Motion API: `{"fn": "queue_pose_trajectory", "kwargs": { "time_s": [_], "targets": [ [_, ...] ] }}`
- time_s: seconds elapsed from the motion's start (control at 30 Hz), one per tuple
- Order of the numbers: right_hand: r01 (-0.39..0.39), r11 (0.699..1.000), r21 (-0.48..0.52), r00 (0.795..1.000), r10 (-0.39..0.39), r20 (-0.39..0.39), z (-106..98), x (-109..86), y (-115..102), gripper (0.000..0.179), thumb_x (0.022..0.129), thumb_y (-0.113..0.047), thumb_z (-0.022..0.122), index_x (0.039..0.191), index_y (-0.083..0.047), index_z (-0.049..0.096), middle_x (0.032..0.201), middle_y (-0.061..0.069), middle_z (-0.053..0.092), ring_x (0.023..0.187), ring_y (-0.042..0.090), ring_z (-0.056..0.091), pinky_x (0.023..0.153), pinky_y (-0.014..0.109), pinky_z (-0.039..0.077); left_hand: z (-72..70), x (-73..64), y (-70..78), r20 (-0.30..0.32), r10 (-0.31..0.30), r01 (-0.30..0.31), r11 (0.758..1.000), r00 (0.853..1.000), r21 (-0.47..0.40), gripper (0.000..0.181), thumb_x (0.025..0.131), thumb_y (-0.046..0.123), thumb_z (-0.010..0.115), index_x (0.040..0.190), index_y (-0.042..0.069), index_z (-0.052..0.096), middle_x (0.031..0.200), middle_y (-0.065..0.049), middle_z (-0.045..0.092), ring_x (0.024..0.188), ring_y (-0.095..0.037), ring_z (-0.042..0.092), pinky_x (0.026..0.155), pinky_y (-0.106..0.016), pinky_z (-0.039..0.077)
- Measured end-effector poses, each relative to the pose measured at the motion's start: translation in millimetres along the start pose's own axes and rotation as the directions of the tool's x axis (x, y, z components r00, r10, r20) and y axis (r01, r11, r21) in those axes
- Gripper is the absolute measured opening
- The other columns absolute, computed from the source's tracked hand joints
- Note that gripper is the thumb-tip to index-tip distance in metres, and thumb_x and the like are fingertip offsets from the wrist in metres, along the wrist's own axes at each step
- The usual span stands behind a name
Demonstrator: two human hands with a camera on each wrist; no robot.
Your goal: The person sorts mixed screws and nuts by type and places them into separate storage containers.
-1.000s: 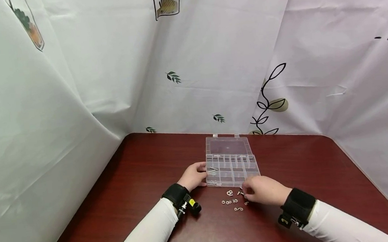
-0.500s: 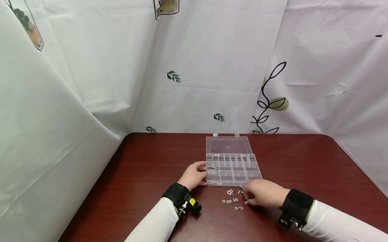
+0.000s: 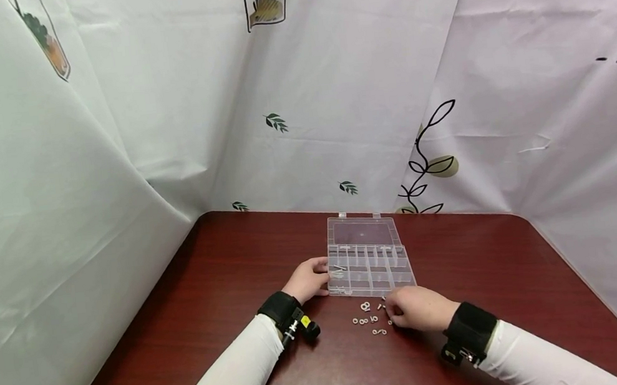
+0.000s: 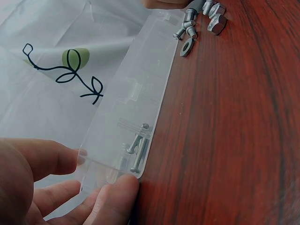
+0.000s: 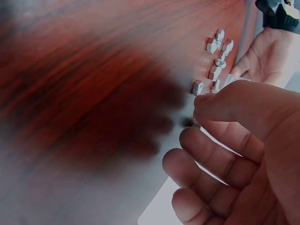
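To the right of the left hand, and forward and left of the right hand, lies a clear compartment box, flat on the dark red table. Its transparent lid is folded back on the side away from both hands.

Left hand: the thumb and fingers grip the end of the box on either side of its near corner. Just inside the wall, beside these fingertips, long bolts lie in the box.

Right hand: positioned by the near right corner of the box, fingers curled inward, thumb bent toward the index finger. A small dark metal piece shows beside the fingertips; whether it is pinched or only lies behind them cannot be told.

Loose hardware: spread on the table between the two hands, mostly left of the right fingertips. The group includes a flat washer near the wall of the box, short screws and hex nuts.

Behind each hand, a black wrist strap (left, right) adjoins a white sleeve. Beyond the box, a pale printed cloth hangs at the far table edge.
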State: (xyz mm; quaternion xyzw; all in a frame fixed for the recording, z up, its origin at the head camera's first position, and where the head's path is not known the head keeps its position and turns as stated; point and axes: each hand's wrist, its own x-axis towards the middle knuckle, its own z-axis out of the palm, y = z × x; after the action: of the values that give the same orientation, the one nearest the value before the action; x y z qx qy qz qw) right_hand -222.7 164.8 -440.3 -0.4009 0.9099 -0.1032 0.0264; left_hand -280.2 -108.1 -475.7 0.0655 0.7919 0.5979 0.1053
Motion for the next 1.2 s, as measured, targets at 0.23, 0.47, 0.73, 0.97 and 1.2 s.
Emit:
{"fn": "queue_pose_trajectory", "kwargs": {
  "time_s": [0.23, 0.47, 0.73, 0.97, 1.2],
  "targets": [
    [-0.056, 0.997, 0.044, 0.996, 0.058, -0.061, -3.9, 8.2, -1.0, 0.024, 0.085, -0.011, 0.070, 0.072, -0.026, 0.057, 0.065, -0.018, 0.046, 0.061, 0.000, 0.043, 0.055, 0.021, 0.039, 0.0, -1.4, 2.8, -0.003, -0.003, 0.003, 1.000, 1.000, -0.008, 0.049, 0.096, 0.002, 0.061, 0.143, -0.002, 0.048, 0.126, -0.022, 0.057, 0.099, -0.026, 0.066, 0.064, -0.034, 0.061],
    [-0.152, 0.987, 0.057, 0.976, 0.159, -0.148, -14.0, 24.3, -6.1, 0.024, 0.087, -0.012, 0.068, 0.072, -0.025, 0.055, 0.066, -0.014, 0.046, 0.061, 0.003, 0.043, 0.056, 0.022, 0.039, 0.5, -1.2, 3.9, -0.008, -0.013, 0.013, 1.000, 1.000, -0.001, 0.049, 0.095, 0.002, 0.061, 0.143, -0.001, 0.048, 0.126, -0.021, 0.057, 0.098, -0.026, 0.066, 0.064, -0.034, 0.061],
    [-0.272, 0.949, 0.162, 0.939, 0.298, -0.171, -21.7, 55.5, -0.4, 0.018, 0.090, -0.010, 0.065, 0.074, -0.017, 0.059, 0.067, -0.008, 0.051, 0.061, 0.008, 0.045, 0.058, 0.025, 0.040, 0.3, -2.3, 3.2, -0.008, -0.012, 0.012, 1.000, 1.000, -0.005, 0.049, 0.095, 0.002, 0.061, 0.142, -0.002, 0.049, 0.126, -0.022, 0.057, 0.095, -0.026, 0.066, 0.064, -0.034, 0.061],
    [-0.348, 0.910, 0.227, 0.919, 0.379, -0.112, -23.9, 81.3, 5.3, 0.020, 0.092, -0.011, 0.061, 0.073, -0.013, 0.058, 0.065, -0.002, 0.050, 0.057, 0.013, 0.042, 0.057, 0.028, 0.034, -0.4, -1.5, 3.0, 0.000, -0.018, 0.018, 1.000, 1.000, 0.003, 0.049, 0.096, 0.003, 0.061, 0.143, 0.000, 0.048, 0.128, -0.021, 0.057, 0.095, -0.025, 0.067, 0.065, -0.033, 0.061],
    [-0.418, 0.887, 0.195, 0.894, 0.440, -0.082, -17.4, 95.0, 13.5, 0.022, 0.089, -0.011, 0.063, 0.068, -0.014, 0.059, 0.063, -0.002, 0.052, 0.056, 0.014, 0.044, 0.056, 0.028, 0.035, -1.1, -1.8, 4.1, 0.006, -0.017, 0.017, 1.000, 1.000, 0.018, 0.049, 0.097, 0.004, 0.060, 0.144, 0.000, 0.048, 0.128, -0.021, 0.057, 0.095, -0.025, 0.067, 0.066, -0.033, 0.061]
  ]
}}
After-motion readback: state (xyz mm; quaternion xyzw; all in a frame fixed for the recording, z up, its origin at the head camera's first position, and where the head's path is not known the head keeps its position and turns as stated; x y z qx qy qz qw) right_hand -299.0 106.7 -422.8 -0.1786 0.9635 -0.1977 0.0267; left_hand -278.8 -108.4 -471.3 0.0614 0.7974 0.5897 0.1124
